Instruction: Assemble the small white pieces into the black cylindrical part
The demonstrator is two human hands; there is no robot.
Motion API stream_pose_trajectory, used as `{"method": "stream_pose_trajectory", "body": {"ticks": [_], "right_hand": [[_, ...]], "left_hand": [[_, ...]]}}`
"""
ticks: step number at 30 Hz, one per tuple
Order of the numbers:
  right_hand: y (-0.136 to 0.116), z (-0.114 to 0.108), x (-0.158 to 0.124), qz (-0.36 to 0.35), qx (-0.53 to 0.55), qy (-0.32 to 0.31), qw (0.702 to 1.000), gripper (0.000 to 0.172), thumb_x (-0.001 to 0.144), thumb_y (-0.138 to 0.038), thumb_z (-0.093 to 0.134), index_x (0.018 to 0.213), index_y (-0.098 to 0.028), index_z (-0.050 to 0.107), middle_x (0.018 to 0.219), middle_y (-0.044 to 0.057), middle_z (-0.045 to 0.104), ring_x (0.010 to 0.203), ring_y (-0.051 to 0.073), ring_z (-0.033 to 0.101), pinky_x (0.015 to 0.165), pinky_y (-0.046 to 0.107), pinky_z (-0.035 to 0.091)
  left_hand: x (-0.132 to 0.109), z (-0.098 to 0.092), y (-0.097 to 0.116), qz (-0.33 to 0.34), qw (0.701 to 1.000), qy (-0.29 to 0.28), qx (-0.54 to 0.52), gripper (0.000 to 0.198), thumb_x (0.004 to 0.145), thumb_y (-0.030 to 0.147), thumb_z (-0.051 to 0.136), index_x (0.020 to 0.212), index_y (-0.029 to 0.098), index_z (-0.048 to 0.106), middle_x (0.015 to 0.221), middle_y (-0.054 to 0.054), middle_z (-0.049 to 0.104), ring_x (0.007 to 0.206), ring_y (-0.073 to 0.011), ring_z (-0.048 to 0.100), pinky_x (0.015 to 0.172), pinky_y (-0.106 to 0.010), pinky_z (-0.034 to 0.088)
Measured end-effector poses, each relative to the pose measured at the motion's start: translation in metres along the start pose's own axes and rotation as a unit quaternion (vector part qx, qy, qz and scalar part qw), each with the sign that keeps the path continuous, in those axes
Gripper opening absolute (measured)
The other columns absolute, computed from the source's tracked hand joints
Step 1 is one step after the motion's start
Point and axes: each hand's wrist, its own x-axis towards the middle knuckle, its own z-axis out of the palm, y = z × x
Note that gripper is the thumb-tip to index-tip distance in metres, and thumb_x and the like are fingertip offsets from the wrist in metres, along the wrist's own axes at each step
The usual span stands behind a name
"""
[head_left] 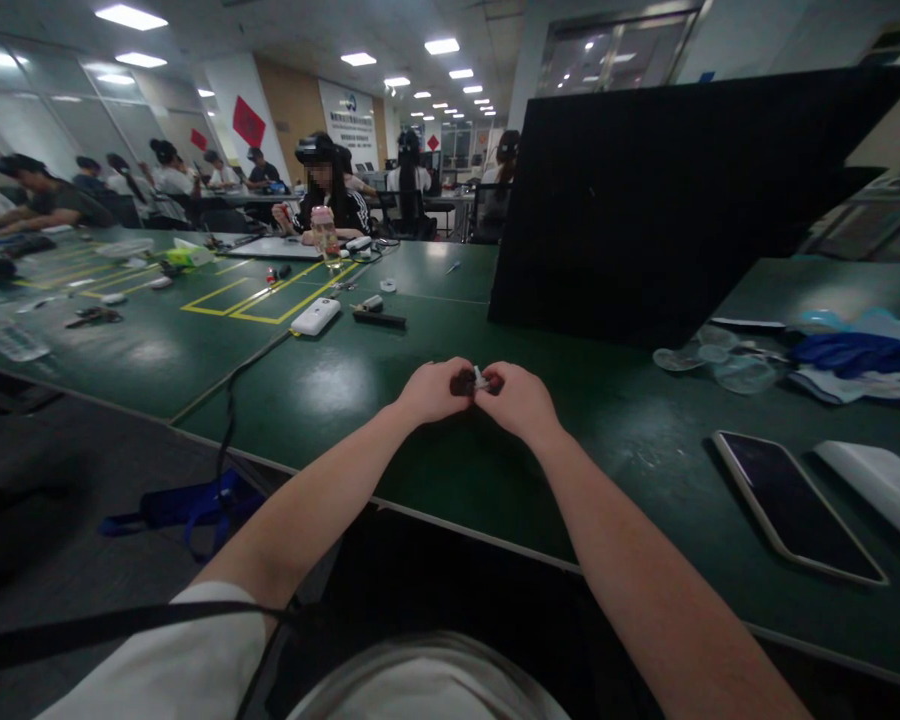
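My left hand (433,391) and my right hand (523,402) meet just above the near part of the green table. Fingers of the left are closed around a small dark brown object (462,383), whose kind is too small to tell. Between the fingertips of both hands shows a small white piece (481,380), pinched by the right hand. Whether the white piece is joined to the brown object I cannot tell. Parts of both are hidden behind the fingers.
A large black panel (607,210) stands tilted at right. A phone (795,505), a white box (885,485) and blue cloth (859,353) lie rightward. Ahead left are a white power bank (316,316), a black bar (379,318) and a pink-capped bottle (325,238). Other people sit beyond.
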Motion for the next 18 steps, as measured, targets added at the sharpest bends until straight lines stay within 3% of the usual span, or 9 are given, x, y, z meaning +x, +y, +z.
{"method": "stream_pose_trajectory", "body": {"ticks": [7, 12, 18], "right_hand": [[0.002, 0.004, 0.001, -0.004, 0.011, 0.01, 1.0, 0.044, 0.083, -0.035, 0.064, 0.126, -0.025, 0.069, 0.111, 0.009, 0.071, 0.089, 0.025, 0.063, 0.072, 0.035, 0.047], [0.006, 0.007, 0.006, 0.005, 0.045, 0.0, 0.999, 0.03, 0.082, -0.033, 0.065, 0.108, -0.022, 0.075, 0.1, 0.008, 0.073, 0.084, 0.023, 0.064, 0.069, 0.033, 0.046], [0.009, 0.005, 0.007, -0.017, 0.122, 0.076, 0.989, 0.025, 0.08, -0.031, 0.067, 0.103, -0.021, 0.071, 0.101, 0.005, 0.072, 0.082, 0.019, 0.064, 0.072, 0.033, 0.05]], "left_hand": [[-0.001, 0.004, -0.001, -0.048, 0.998, -0.001, -0.028, 0.045, 0.074, 0.036, 0.076, 0.116, 0.027, 0.063, 0.098, -0.003, 0.074, 0.089, -0.0227, 0.07, 0.081, -0.035, 0.055], [0.0, 0.006, -0.004, -0.06, 0.998, -0.009, -0.029, 0.045, 0.075, 0.041, 0.076, 0.115, 0.027, 0.063, 0.097, -0.003, 0.074, 0.087, -0.0209, 0.07, 0.079, -0.033, 0.054], [0.002, 0.007, -0.009, -0.067, 0.996, 0.008, -0.064, 0.046, 0.075, 0.047, 0.075, 0.114, 0.024, 0.063, 0.097, -0.005, 0.074, 0.085, -0.0209, 0.07, 0.078, -0.035, 0.055]]}}
